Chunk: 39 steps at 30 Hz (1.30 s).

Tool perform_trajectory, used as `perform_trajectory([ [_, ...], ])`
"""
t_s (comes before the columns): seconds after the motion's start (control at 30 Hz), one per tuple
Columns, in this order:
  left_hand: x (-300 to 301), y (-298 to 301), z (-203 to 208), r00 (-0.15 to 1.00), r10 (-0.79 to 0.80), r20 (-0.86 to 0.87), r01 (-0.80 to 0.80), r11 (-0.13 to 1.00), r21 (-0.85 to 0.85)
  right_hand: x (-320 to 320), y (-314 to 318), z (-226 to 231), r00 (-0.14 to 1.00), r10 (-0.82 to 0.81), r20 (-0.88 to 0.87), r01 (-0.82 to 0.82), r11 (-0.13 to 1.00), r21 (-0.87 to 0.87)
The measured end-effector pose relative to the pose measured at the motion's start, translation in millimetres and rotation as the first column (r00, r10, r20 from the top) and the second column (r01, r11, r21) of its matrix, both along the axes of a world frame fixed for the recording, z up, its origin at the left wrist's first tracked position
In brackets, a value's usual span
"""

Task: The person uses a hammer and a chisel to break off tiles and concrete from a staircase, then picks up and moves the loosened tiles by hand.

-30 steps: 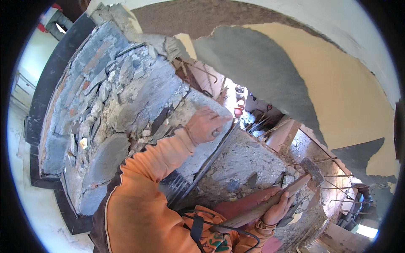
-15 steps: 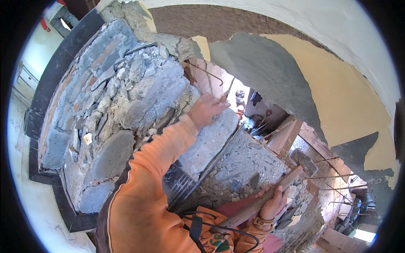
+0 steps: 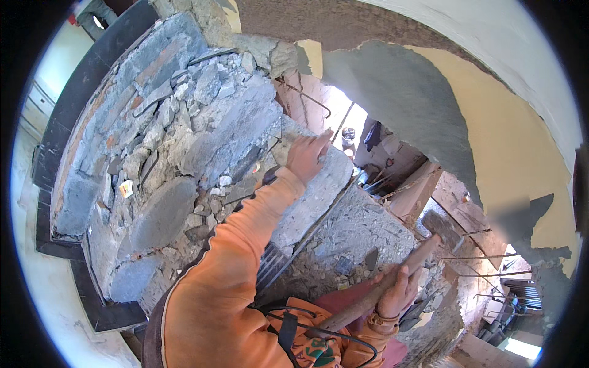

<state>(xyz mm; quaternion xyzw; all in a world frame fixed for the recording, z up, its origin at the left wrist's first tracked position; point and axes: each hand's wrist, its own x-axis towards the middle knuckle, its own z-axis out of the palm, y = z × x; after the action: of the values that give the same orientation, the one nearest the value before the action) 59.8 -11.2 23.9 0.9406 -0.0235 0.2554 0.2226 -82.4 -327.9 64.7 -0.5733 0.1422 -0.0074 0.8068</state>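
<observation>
While the right hand (image 3: 397,294) keeps its fingers wrapped around the hammer with a long brown wooden handle and a dark metal head (image 3: 370,295), closed firmly on the shaft partway along, the hammer's butt lies close to the person's front, by a thin black cable (image 3: 367,339). Its long axis slants from there outward to the right, over the dusty grey broken concrete slab (image 3: 362,227), and its head, slightly blurred, points away from the body, showing just past the slab's far right edge. Dusty red cloth (image 3: 338,299) shows beside the shaft, at the slab's near edge. Farther out, a dark ribbed metal piece (image 3: 271,265) sits at the near end of a pale grey rectangular concrete block (image 3: 310,205). The left hand (image 3: 308,156) is at that block's far left corner, palm down with fingers partly bent toward the far edge; whether it has hold of anything I cannot tell. To its left spreads a heap of loose grey stone rubble (image 3: 169,116). Beyond the block's far edge are a hooked rusty steel rod (image 3: 310,99) and a small round bucket (image 3: 348,136); behind them rises a wall of torn cream paint and grey plaster (image 3: 402,101)
</observation>
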Motion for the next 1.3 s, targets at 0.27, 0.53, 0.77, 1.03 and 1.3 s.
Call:
perform_trajectory([
  [0.27, 29, -21, -9, 0.975, 0.196, 0.102, -0.199, 0.98, 0.024, 39, 86, 8, 0.929, 0.369, -0.015, -0.363, 0.922, 0.136],
  [0.53, 39, -20, -13, 0.967, 0.211, 0.145, -0.204, 0.977, -0.064, 65, 135, -15, 0.919, 0.389, -0.058, -0.381, 0.917, 0.115],
  [0.77, 43, -18, -13, 0.985, 0.13, 0.117, -0.118, 0.988, -0.1, 65, 132, -31, 0.944, 0.296, -0.148, -0.285, 0.954, 0.086],
  [1.03, 48, -20, -17, 0.976, 0.18, 0.126, -0.172, 0.982, -0.075, 74, 133, -22, 0.965, 0.256, -0.057, -0.246, 0.96, 0.136],
  [1.3, 42, -14, -17, 0.982, 0.181, 0.045, -0.176, 0.98, -0.096, 70, 136, -32, 0.906, 0.416, -0.075, -0.407, 0.907, 0.105],
])
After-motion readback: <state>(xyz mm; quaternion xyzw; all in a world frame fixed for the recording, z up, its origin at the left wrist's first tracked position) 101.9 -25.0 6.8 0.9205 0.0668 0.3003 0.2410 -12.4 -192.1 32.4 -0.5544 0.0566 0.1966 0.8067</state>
